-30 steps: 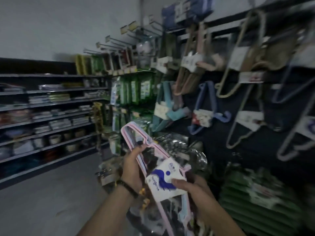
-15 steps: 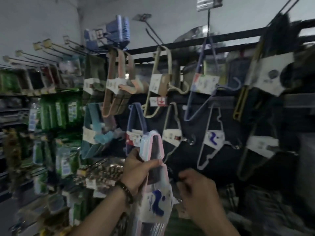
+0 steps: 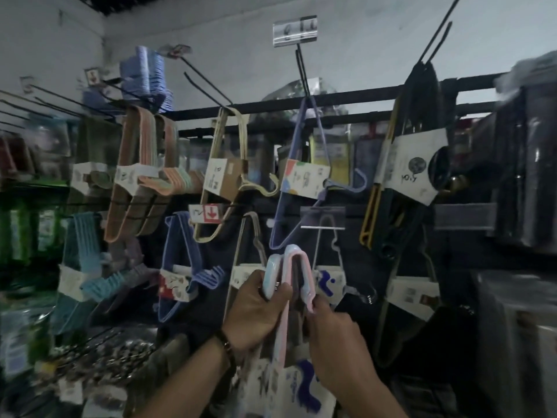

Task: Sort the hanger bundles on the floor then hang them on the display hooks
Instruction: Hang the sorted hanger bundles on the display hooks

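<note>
I hold a pink and pale-blue hanger bundle (image 3: 294, 267) upright in front of the display wall, its white label with a blue mark (image 3: 297, 387) hanging low between my wrists. My left hand (image 3: 254, 309) grips the bundle's left edge near the top. My right hand (image 3: 334, 333) pinches its right edge just below the top bend. The bundle's top sits right under a clear price tag on a display hook (image 3: 322, 218), where a white hanger bundle (image 3: 327, 276) with the same blue-marked label hangs.
Hooks on the dark rail carry a lilac bundle (image 3: 297, 176), a cream bundle (image 3: 224, 176), orange bundles (image 3: 138, 173), a blue bundle (image 3: 180, 267) and a black-and-yellow bundle (image 3: 404, 164). Bare hooks (image 3: 208, 79) jut out above. Packaged goods fill the lower left.
The view has swung from the aisle to face the hanger wall. Both hands have raised the pink and blue bundle, and my right hand has moved from the label up to its top edge.
</note>
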Demonstrator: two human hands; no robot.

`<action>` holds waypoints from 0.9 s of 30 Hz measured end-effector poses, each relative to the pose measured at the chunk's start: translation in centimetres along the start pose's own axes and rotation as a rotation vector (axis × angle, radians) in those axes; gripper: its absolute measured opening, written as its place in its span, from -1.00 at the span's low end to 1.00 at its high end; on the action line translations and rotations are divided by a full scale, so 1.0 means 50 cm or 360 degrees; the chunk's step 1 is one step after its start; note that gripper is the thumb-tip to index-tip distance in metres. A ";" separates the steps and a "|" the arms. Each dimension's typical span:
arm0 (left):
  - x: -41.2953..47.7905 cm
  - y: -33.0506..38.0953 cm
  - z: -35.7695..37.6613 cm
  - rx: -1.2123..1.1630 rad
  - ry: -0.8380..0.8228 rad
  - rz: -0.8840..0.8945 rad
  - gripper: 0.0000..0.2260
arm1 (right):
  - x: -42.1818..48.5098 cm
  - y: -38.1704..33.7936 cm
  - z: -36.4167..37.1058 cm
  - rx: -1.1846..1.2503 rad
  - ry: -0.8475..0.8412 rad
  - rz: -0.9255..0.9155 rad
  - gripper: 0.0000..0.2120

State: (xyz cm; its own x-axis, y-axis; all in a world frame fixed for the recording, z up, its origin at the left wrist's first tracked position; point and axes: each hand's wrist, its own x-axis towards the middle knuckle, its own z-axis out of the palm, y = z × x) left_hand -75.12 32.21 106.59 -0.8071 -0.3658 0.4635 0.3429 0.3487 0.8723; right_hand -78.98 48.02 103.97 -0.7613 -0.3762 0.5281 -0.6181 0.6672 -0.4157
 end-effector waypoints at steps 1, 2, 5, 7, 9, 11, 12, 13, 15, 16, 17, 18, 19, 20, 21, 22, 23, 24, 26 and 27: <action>0.008 0.002 -0.002 -0.0023 -0.0011 0.0017 -0.68 | 0.005 0.011 0.000 -0.0032 0.0023 0.0033 -0.82; 0.016 0.005 -0.006 -0.0015 -0.0021 0.0055 -0.72 | 0.010 0.020 -0.001 -0.0079 0.0040 0.0078 -0.81; 0.037 0.008 -0.034 0.0103 -0.0083 0.0173 -0.79 | 0.030 0.053 -0.007 -0.0152 0.0063 0.0268 -0.84; 0.048 0.009 -0.058 0.0178 -0.0240 0.0290 -0.86 | 0.045 0.059 -0.021 -0.0198 0.0046 0.0364 -0.81; 0.057 0.011 -0.080 0.0306 -0.0410 0.0420 -0.85 | 0.063 0.061 -0.034 -0.0277 0.0091 0.0382 -0.79; 0.061 0.018 -0.093 0.0369 -0.0584 0.0485 -0.80 | 0.074 0.057 -0.044 -0.0376 0.0167 0.0353 -0.78; 0.062 0.021 -0.095 0.0392 -0.0660 0.0497 -0.79 | 0.078 0.054 -0.046 -0.0439 0.0202 0.0307 -0.73; 0.064 0.023 -0.095 0.0418 -0.0720 0.0510 -0.79 | 0.081 0.053 -0.045 -0.0513 0.0232 0.0252 -0.65; 0.069 0.026 -0.091 0.0445 -0.0785 0.0542 -0.79 | 0.082 0.046 -0.045 -0.0650 0.0285 0.0173 -0.57; 0.073 0.027 -0.089 0.0410 -0.0784 0.0545 -0.75 | 0.082 0.042 -0.046 -0.0696 0.0309 0.0149 -0.57; 0.077 0.029 -0.088 0.0349 -0.0776 0.0533 -0.70 | 0.081 0.042 -0.046 -0.0706 0.0326 0.0134 -0.59; 0.081 0.028 -0.088 0.0304 -0.0771 0.0530 -0.66 | 0.077 0.040 -0.046 -0.0692 0.0331 0.0129 -0.62; 0.085 0.027 -0.088 0.0280 -0.0771 0.0541 -0.63 | 0.073 0.040 -0.046 -0.0666 0.0345 0.0125 -0.67; 0.087 0.027 -0.087 0.0278 -0.0772 0.0567 -0.60 | 0.068 0.039 -0.045 -0.0633 0.0368 0.0116 -0.72; 0.089 0.026 -0.087 0.0268 -0.0779 0.0586 -0.57 | 0.064 0.039 -0.045 -0.0604 0.0392 0.0108 -0.76; 0.090 0.028 -0.086 0.0246 -0.0788 0.0598 -0.55 | 0.063 0.039 -0.045 -0.0588 0.0410 0.0104 -0.77; 0.091 0.028 -0.085 0.0213 -0.0797 0.0606 -0.54 | 0.064 0.038 -0.045 -0.0591 0.0426 0.0095 -0.76; 0.092 0.030 -0.083 0.0181 -0.0800 0.0614 -0.54 | 0.068 0.038 -0.045 -0.0605 0.0443 0.0082 -0.72; 0.092 0.034 -0.081 0.0133 -0.0800 0.0623 -0.54 | 0.078 0.039 -0.046 -0.0614 0.0458 0.0067 -0.62; 0.093 0.034 -0.079 0.0117 -0.0793 0.0618 -0.53 | 0.083 0.039 -0.047 -0.0632 0.0464 0.0063 -0.58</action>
State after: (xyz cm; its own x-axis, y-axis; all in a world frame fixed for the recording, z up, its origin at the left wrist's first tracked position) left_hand -76.38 27.69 110.85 -0.7635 0.2385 0.6002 0.6359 0.4403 0.6339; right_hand -82.90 49.27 107.08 -0.6614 -0.1880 0.7261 -0.4242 0.8921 -0.1555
